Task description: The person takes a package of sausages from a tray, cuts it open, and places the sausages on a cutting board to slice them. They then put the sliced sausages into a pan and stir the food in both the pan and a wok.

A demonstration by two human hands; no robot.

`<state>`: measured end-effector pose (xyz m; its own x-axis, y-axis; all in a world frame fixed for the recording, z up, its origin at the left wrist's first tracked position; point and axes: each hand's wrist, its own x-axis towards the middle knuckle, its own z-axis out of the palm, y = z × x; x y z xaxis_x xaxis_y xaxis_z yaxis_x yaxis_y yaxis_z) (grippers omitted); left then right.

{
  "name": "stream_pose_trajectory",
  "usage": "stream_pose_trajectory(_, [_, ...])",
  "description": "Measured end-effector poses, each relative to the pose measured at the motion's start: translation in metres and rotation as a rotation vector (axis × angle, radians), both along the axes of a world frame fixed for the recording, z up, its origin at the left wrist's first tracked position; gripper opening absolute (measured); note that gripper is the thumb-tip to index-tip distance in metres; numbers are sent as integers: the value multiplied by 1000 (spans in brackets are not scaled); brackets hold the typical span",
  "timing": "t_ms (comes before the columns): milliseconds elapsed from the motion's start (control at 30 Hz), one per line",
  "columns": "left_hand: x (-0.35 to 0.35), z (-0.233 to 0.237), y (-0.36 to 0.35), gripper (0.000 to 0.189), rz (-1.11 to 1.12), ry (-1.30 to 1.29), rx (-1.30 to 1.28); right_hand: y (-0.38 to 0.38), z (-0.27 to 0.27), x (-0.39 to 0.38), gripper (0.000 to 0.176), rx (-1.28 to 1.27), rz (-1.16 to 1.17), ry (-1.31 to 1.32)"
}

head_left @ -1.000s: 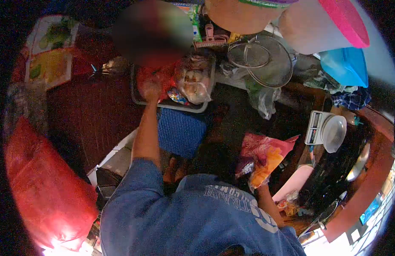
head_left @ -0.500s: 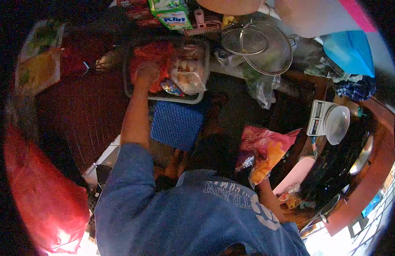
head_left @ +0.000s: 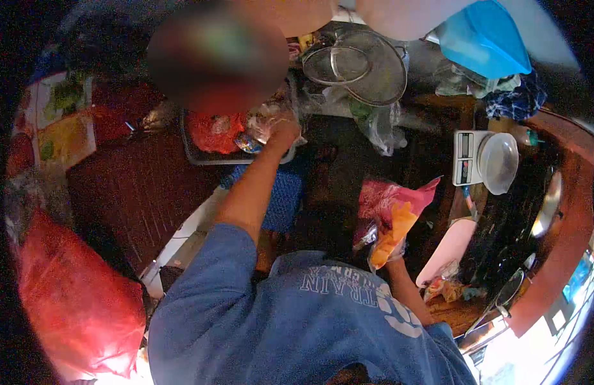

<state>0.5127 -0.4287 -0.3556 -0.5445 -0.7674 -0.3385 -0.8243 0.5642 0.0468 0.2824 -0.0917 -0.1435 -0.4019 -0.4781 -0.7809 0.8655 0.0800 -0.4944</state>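
Note:
My left hand (head_left: 284, 131) reaches into a grey plastic basket (head_left: 210, 159), at the clear bag of pale items (head_left: 261, 122) on its right side; its fingers do not show distinctly. Beside that bag lie a red plastic bag (head_left: 213, 133) and a small shiny blue packet (head_left: 247, 143). Low on the right, my right hand (head_left: 394, 258) is closed around the bottom of a pink and orange plastic packet (head_left: 399, 221), whose wide pink end points up and away. Most of the right fingers are hidden behind the packet.
A blue woven stool or box (head_left: 284, 202) stands below the basket. Wire strainers (head_left: 380, 67) lie at the back, near a white kitchen scale with a bowl (head_left: 467, 157). A large red bag (head_left: 78, 295) fills the lower left. A blurred oval covers the upper left.
My left hand has moved right, from the red bag to the clear bag inside the basket. My right hand keeps hold of the packet. The view has shifted slightly.

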Motion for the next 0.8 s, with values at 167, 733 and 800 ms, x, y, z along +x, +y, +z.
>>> stream_pose_trajectory(167, [54,-68,-22,36,-96,136,-22,34,-29,-16,47,-34,326,226])
stream_pose_trajectory(733, [41,123,16,48,645,428,518,-59,36,-12,26,-29,683,292])
stream_pose_trajectory(800, [55,117,15,49,468,332,421,-51,3,-11,23,4,918,697])
